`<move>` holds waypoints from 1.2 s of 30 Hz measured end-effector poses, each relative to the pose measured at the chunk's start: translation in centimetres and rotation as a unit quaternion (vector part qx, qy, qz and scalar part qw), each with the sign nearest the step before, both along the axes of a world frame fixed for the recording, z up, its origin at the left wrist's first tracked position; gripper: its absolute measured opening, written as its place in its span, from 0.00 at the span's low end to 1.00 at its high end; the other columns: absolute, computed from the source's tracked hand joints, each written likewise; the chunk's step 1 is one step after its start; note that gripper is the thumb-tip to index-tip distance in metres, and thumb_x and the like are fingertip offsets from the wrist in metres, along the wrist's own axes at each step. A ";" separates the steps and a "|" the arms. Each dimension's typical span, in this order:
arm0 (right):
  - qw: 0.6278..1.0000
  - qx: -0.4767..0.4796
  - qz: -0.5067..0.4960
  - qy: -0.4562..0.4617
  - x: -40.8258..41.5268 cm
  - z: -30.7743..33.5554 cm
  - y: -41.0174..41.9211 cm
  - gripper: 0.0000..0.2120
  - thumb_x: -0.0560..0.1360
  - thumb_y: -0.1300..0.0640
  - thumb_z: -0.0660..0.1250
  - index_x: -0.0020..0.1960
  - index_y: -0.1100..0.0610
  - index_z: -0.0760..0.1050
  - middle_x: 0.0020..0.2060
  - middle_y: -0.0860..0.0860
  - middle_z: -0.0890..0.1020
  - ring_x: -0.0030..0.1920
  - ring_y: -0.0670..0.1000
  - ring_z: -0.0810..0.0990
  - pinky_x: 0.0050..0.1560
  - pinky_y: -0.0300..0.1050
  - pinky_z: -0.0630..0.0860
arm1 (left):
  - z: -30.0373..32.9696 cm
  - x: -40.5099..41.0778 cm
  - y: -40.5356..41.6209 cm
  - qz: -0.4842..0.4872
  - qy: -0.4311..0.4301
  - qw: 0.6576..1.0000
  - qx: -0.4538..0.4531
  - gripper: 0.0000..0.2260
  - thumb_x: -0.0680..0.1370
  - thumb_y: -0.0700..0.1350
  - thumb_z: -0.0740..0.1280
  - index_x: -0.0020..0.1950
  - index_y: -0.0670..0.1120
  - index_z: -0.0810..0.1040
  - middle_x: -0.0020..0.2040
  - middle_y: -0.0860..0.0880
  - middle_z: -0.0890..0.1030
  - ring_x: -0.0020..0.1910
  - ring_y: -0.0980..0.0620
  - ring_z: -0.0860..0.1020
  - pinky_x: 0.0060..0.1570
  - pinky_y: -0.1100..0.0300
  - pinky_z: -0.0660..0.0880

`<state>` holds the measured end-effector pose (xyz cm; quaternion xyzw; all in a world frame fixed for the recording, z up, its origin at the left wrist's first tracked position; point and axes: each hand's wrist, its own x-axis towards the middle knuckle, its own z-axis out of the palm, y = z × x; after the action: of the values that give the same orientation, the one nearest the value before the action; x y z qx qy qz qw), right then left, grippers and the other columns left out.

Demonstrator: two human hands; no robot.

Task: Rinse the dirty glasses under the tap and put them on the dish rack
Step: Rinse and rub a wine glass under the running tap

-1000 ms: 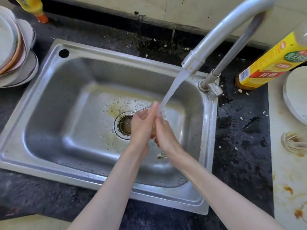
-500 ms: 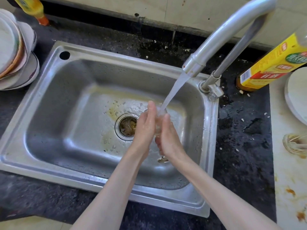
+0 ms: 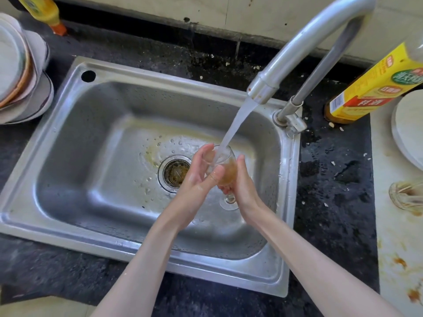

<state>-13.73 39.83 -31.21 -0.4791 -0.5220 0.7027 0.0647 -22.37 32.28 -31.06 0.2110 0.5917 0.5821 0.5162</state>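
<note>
A stemmed glass (image 3: 226,167) with brownish water in its bowl stands upright over the steel sink (image 3: 75,179), right of the drain. My left hand (image 3: 199,175) wraps its left side, thumb across the front. My right hand (image 3: 242,184) grips its right side and stem; the round foot shows below my fingers. Water from the tap (image 3: 295,49) streams into the glass's mouth. A second dirty glass (image 3: 407,195) lies on its side on the white counter at the right edge.
Stacked plates (image 3: 20,72) sit left of the sink. A yellow bottle (image 3: 43,12) stands at the back left, a yellow-labelled bottle (image 3: 370,85) right of the tap, a white plate (image 3: 409,129) beyond it. The dark counter (image 3: 332,179) is wet and littered with crumbs.
My hands have parted slightly, so the glass bowl and its brown water now show between them. The view has shifted a little; the water keeps running.
</note>
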 end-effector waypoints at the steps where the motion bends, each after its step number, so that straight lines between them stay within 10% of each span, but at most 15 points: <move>1: 1.000 0.002 -0.009 0.002 -0.1 0.1 -0.1 0.30 0.81 0.42 0.37 0.41 0.48 0.76 0.25 0.41 0.77 0.28 0.41 0.69 0.32 0.34 0.65 | -0.1 -0.2 -0.1 0.005 -0.003 1.000 0.006 0.27 0.72 0.53 0.68 0.69 0.52 0.64 0.59 0.60 0.77 0.59 0.57 0.76 0.51 0.68 0.72; 13: 0.997 0.030 -0.014 0.065 0.1 -0.9 -0.6 0.28 0.81 0.41 0.41 0.53 0.51 0.78 0.32 0.50 0.77 0.30 0.44 0.69 0.32 0.39 0.65 | 1.3 -0.5 0.1 0.063 0.013 0.998 -0.009 0.23 0.73 0.41 0.68 0.67 0.47 0.68 0.60 0.50 0.78 0.53 0.59 0.79 0.45 0.71 0.73; 18: 0.978 -0.192 -0.038 0.068 0.9 0.0 -0.6 0.11 0.80 0.50 0.56 0.50 0.57 0.71 0.39 0.54 0.75 0.29 0.49 0.72 0.31 0.42 0.66 | 0.4 -1.1 0.1 0.055 0.010 0.990 -0.130 0.14 0.75 0.56 0.65 0.54 0.47 0.78 0.47 0.49 0.82 0.47 0.53 0.79 0.51 0.60 0.72; 23: 0.940 -0.339 -0.020 -0.018 1.8 0.5 0.0 0.21 0.81 0.45 0.53 0.48 0.62 0.73 0.40 0.59 0.76 0.27 0.49 0.70 0.27 0.39 0.68 | -0.9 -0.5 -1.7 0.011 -0.018 0.980 -0.200 0.08 0.80 0.48 0.60 0.48 0.49 0.78 0.46 0.49 0.81 0.47 0.51 0.79 0.53 0.57 0.72; 30: 0.950 -0.300 0.089 0.000 1.8 0.7 -0.5 0.34 0.73 0.28 0.42 0.50 0.54 0.73 0.23 0.51 0.68 0.20 0.45 0.56 0.23 0.37 0.55 | 0.1 0.1 -1.3 0.004 -0.040 0.987 -0.154 0.24 0.72 0.62 0.59 0.60 0.48 0.76 0.55 0.51 0.81 0.55 0.54 0.78 0.58 0.55 0.71; 36: 0.996 -0.012 0.063 -0.057 0.4 0.1 0.1 0.32 0.78 0.35 0.43 0.60 0.54 0.75 0.46 0.52 0.81 0.36 0.44 0.74 0.36 0.40 0.66 | 1.3 -0.4 -0.5 0.042 0.062 0.992 -0.104 0.21 0.77 0.48 0.64 0.69 0.50 0.66 0.59 0.55 0.76 0.56 0.65 0.74 0.54 0.70 0.72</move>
<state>-13.35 39.95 -31.08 -0.4850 -0.5460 0.6830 -0.0153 -22.76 31.76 -29.77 0.1670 0.6882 0.5248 0.4723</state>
